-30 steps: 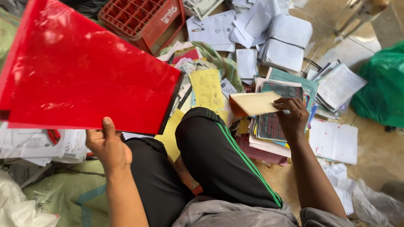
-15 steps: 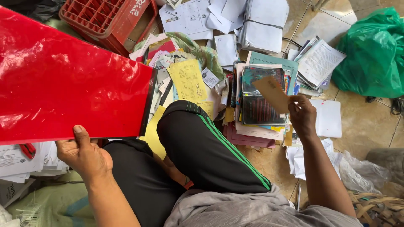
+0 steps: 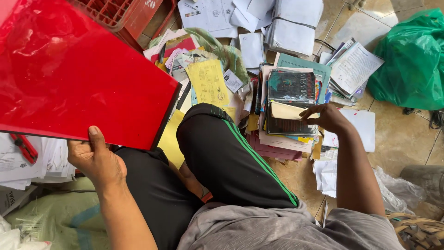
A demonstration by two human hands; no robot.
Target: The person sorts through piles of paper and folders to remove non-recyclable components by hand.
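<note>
Nearest the camera, a grey shirt hem and black trousers with a green side stripe (image 3: 240, 153) fill the lower middle, 1 knee raised. The left hand (image 3: 95, 157) is closed on the lower edge of a large glossy red sheet (image 3: 78, 74), thumb pressed flat on its shiny face and fingers hidden behind; the sheet is stiff, rectangular, dark-edged and held tilted above the left leg. Below it lie loose white papers and red-handled pliers (image 3: 23, 147).

The right hand (image 3: 326, 118) reaches forward with fingers loosely curled, half open, its fingertips resting on a cream booklet (image 3: 286, 111) that lies on a dark-covered book. That book tops a ragged stack of books and magazines (image 3: 286, 134) on the floor just beyond the knee, with pink and white edges showing underneath.

Left of the stack, a yellow printed sheet (image 3: 208, 83) lies among mixed paper scraps. Farther out sit a teal folder, open booklets, a strapped bundle of white paper (image 3: 296, 23) and a red plastic crate (image 3: 125, 14) with a grid floor. At the far right, a crinkled green plastic bag (image 3: 409, 60) rests on beige floor tiles.
</note>
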